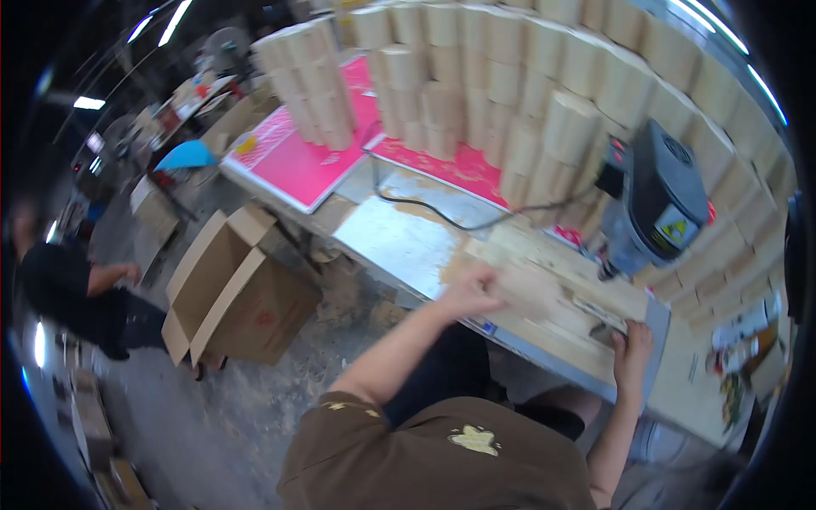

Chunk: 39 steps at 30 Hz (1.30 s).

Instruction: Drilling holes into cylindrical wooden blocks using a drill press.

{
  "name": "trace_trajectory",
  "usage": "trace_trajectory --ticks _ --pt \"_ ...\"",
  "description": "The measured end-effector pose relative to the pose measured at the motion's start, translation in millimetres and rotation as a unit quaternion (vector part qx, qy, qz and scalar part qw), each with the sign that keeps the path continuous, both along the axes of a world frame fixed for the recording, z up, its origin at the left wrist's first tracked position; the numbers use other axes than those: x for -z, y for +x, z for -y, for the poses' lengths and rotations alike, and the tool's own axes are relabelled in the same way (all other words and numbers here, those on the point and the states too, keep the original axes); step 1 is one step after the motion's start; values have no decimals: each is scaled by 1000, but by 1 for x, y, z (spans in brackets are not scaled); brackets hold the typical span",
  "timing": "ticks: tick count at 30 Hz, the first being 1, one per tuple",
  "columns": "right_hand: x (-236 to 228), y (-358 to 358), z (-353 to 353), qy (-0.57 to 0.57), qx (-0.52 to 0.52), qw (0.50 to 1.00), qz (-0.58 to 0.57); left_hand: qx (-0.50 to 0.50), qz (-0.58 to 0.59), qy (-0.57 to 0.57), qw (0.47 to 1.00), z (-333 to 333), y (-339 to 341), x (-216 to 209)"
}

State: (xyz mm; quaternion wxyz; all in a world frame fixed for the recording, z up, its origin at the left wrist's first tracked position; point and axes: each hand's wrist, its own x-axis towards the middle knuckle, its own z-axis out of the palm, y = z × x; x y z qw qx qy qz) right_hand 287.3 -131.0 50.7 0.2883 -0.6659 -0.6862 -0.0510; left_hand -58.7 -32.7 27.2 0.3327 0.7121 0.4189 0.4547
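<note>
My left hand is closed, fingers pinched on the near-left edge of a pale wooden piece. That piece is smeared by motion, so its exact shape is hard to read. It is over a light wooden base on the bench. My right hand is closed at the base's right end, its fingers round a dark handle-like part beside a narrow strip. Just beyond the hands stands a grey drill-press-like machine with a yellow warning label, its lower end above the base.
Stacked pale wooden blocks wall in the bench's far side and right. Pink boards and a black cable lie left of the machine. An open cardboard box stands on the floor at left; another person is beyond it.
</note>
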Motion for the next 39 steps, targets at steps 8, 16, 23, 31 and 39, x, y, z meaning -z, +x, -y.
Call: trace_trajectory --ticks 8,16,23,31,39 --pt "-13 -20 -3 0 -23 1000 -10 -86 165 -356 916 12 -24 -55" --pt "-16 -19 2 13 -32 999 -14 -39 179 -395 901 11 29 -31" --pt "-14 -19 6 24 -33 999 -13 5 143 -430 892 15 65 -23" --pt "-10 -22 11 27 -9 998 -59 62 153 -105 981 45 87 5" --pt "-6 -20 -2 77 25 997 -16 48 -85 99 990 52 89 20"
